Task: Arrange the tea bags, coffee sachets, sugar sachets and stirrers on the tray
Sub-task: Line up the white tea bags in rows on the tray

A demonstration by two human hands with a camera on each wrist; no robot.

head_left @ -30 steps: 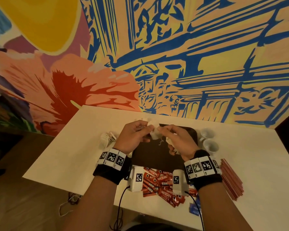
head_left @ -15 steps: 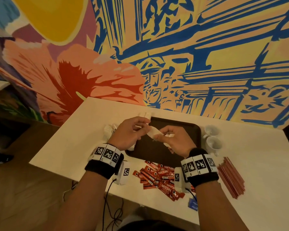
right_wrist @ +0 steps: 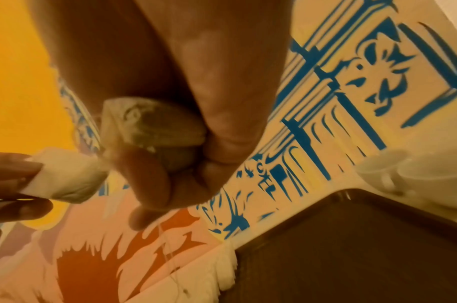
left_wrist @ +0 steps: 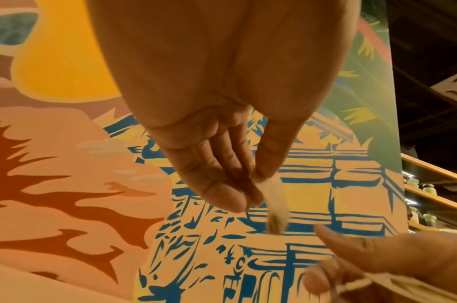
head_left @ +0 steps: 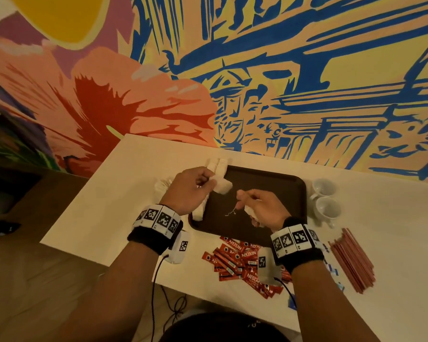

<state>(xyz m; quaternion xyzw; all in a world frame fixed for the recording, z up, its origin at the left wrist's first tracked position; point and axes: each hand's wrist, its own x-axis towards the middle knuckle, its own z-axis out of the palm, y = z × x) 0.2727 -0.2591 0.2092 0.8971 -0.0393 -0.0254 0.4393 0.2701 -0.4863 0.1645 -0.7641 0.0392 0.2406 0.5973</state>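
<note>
Over the dark brown tray (head_left: 277, 183), my left hand (head_left: 206, 185) pinches one white tea bag (head_left: 223, 186) between thumb and fingers; the left wrist view shows this tea bag (left_wrist: 275, 207) hanging from the fingertips. My right hand (head_left: 244, 197) grips a small bunch of tea bags (head_left: 251, 212) in its curled fingers, with a thin string (head_left: 230, 213) dangling. The bunch (right_wrist: 149, 125) fills the right wrist view. More tea bags line the tray's left edge (head_left: 218, 166). Red coffee sachets (head_left: 235, 259) and reddish stirrers (head_left: 351, 260) lie on the white table in front of the tray.
Two white cups (head_left: 325, 198) stand right of the tray. A loose pile of tea bags (head_left: 162, 185) lies left of my left hand. Blue sachets (head_left: 332, 271) peek out by my right wrist. A painted wall rises directly behind the table (head_left: 109, 206).
Both hands were together on the tea bags; now they have parted. The left hand has drawn one tea bag off to the left, and the right keeps the rest.
</note>
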